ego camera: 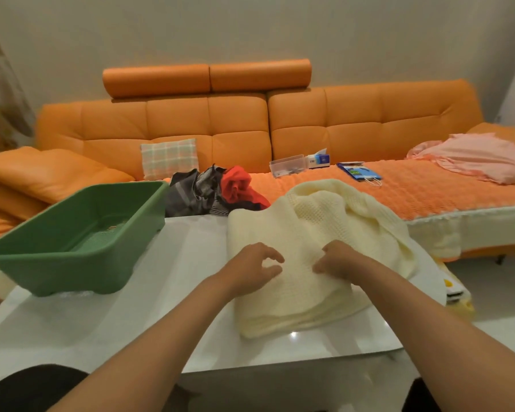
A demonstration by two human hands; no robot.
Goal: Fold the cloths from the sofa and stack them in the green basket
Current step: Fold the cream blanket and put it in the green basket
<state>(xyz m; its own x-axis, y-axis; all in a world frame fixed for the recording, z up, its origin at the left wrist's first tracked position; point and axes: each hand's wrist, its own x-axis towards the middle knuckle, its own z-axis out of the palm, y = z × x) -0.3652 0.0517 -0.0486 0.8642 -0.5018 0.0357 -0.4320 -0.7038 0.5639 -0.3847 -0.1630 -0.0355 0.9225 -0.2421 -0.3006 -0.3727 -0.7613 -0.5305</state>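
Note:
A cream knitted cloth (306, 233) lies partly folded on the white table (167, 322), its far part bunched toward the sofa. My left hand (252, 267) rests on its near left part with curled fingers apart, holding nothing. My right hand (336, 260) pinches a fold of the cream cloth. The green basket (81, 263) stands empty on the table's left. On the orange sofa (214, 123) behind lie a dark grey cloth (191, 193) and a red cloth (238, 184) in a heap.
A pink cloth (482, 157) lies at the sofa's right end. A checked cushion (168, 157), a clear plastic box (287, 165), a tissue pack (318, 159) and a blue packet (359, 171) sit on the seat. A yellow and white object (455, 291) is at the table's right edge.

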